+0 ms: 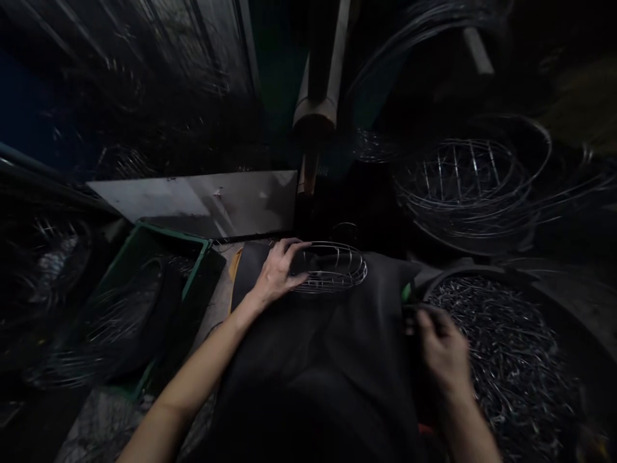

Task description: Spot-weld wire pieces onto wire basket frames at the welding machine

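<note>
A round cage of thin metal wire [332, 278] rests on the dark apron [328, 347] over my lap. My left hand [279, 270] holds the cage by its left side, thumb below and fingers over the upper ring. Off to the right, my right hand [443, 350] is curled at the edge of the apron, apart from the cage. Something dark lies against its fingers, too dim and blurred to name. Just beyond that hand, a wide dark tub [544, 286] is filled with small bent metal pieces [511, 347].
A green crate [197, 267] with wire parts stands on the left. Behind it leans a pale flat panel [231, 202]. Coiled wire and wire racks [463, 173] are heaped at the back right. A thick post [315, 109] rises ahead, in dim light.
</note>
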Action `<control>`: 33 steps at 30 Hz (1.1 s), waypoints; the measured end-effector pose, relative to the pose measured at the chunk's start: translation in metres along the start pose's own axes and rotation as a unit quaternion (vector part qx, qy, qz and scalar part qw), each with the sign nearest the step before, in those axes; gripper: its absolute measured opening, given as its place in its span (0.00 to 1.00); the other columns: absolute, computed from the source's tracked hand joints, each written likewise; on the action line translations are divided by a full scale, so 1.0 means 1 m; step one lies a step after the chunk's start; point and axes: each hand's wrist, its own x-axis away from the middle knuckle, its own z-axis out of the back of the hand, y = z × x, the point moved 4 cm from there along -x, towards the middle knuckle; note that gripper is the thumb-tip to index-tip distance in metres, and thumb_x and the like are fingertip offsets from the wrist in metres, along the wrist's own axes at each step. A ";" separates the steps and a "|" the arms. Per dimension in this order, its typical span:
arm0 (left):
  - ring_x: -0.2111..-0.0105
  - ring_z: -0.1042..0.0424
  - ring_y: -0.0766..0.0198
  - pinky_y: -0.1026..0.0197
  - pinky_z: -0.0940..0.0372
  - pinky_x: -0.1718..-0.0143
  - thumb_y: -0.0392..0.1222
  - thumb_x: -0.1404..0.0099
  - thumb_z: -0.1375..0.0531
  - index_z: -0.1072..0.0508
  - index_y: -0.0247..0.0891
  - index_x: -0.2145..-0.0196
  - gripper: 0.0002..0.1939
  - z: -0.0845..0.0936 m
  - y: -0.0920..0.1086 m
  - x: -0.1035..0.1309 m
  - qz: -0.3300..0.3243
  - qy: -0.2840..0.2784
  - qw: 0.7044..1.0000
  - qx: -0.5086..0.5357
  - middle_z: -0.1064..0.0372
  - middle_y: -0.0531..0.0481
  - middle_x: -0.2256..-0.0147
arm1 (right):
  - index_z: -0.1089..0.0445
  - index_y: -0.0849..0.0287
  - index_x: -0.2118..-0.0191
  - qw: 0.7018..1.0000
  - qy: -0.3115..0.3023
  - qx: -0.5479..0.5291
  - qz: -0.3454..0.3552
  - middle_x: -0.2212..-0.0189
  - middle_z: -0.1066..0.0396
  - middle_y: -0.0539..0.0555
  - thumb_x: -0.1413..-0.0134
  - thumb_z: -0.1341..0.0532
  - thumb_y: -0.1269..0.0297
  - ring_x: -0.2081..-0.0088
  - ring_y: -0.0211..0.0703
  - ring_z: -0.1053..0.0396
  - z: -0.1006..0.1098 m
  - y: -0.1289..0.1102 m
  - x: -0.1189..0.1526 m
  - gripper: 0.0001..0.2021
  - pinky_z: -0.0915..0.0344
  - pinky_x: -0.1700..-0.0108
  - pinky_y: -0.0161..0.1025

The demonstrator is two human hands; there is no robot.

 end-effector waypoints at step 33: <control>0.52 0.35 0.54 0.51 0.37 0.52 0.35 0.48 0.36 0.39 0.41 0.49 0.29 0.016 0.011 -0.038 -0.047 0.097 0.994 -0.010 0.37 0.44 0.52 | 0.30 0.55 0.52 0.734 0.033 0.119 0.668 0.52 0.30 0.50 0.45 0.42 0.74 0.75 0.30 0.35 -0.034 -0.233 -0.103 0.15 0.43 0.72 0.35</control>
